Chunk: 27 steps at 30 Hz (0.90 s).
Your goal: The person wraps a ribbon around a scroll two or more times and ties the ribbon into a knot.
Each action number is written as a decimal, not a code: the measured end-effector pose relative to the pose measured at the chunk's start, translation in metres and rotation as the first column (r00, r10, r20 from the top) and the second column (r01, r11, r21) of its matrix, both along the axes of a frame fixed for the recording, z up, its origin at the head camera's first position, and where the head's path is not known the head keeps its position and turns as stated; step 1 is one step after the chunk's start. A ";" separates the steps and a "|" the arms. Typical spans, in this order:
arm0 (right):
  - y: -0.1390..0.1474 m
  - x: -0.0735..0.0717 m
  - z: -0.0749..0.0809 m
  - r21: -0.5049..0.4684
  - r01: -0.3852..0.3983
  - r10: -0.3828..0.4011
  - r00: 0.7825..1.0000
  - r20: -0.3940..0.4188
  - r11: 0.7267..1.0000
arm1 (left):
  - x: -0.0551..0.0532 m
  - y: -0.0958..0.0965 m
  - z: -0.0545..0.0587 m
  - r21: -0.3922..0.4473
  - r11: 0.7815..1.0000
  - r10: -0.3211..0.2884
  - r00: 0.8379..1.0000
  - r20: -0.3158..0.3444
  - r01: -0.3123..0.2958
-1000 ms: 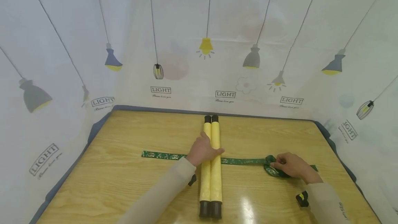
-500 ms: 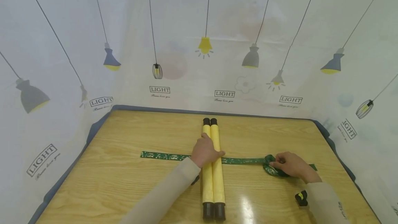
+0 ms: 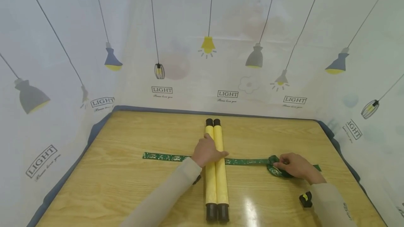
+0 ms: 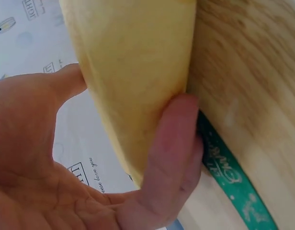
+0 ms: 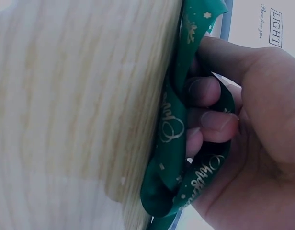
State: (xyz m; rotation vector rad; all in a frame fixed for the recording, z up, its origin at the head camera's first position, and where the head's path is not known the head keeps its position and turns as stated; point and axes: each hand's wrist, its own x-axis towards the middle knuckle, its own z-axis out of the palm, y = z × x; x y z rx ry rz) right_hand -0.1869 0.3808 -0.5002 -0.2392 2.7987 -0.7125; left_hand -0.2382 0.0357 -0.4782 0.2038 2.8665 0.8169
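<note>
Two yellow tubes (image 3: 222, 181) with dark brown end caps lie side by side on the table, pointing away from me. My left hand (image 3: 206, 152) grips them near mid-length, thumb on their right side and fingers on the left. In the left wrist view, curled fingers press against a yellow tube (image 4: 138, 57). A green ribbon (image 3: 247, 162) with pale printed lettering runs crosswise beneath the tubes. At its right part my right hand (image 3: 296, 166) pinches bunched folds of it. In the right wrist view, the ribbon (image 5: 169, 127) loops around several curled fingers, close to the tabletop.
The wood-grain table (image 3: 132, 192) has a blue-grey edge along its back and sides. Behind it hangs a pale curtain (image 3: 189, 9) printed with lamps. A small black thing with a yellow mark (image 3: 305, 199) shows beside the right sleeve.
The near ends of the tubes have swung slightly right under my left hand, mostly between the two earlier frames. My right hand stays nearly still on the ribbon.
</note>
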 end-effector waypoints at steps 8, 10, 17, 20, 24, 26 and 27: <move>-0.001 0.000 0.000 -0.005 0.000 0.000 1.000 0.003 1.000 | -0.010 -0.018 0.003 -0.072 0.996 -0.045 0.998 0.036 0.047; 0.000 -0.001 0.000 -0.005 0.002 -0.002 1.000 0.000 1.000 | -0.015 -0.026 0.002 -0.061 0.996 -0.067 0.997 0.040 0.069; 0.002 -0.002 -0.002 -0.011 0.005 -0.005 1.000 0.006 1.000 | -0.029 -0.055 0.000 -0.012 0.977 -0.210 0.975 0.077 0.212; 0.001 -0.002 -0.002 -0.007 0.009 -0.009 1.000 0.010 1.000 | -0.031 -0.070 -0.003 0.016 0.961 -0.277 0.958 0.080 0.277; 0.000 -0.001 -0.001 0.001 0.013 -0.013 1.000 0.007 1.000 | -0.033 -0.093 -0.007 0.046 0.937 -0.349 0.935 0.057 0.347; -0.001 0.000 -0.001 -0.001 0.010 -0.010 1.000 -0.002 1.000 | -0.032 -0.105 -0.008 0.050 0.931 -0.364 0.931 0.044 0.361; -0.001 0.000 -0.001 -0.001 0.011 -0.011 1.000 -0.005 1.000 | -0.032 -0.112 -0.008 0.050 0.931 -0.363 0.931 0.041 0.361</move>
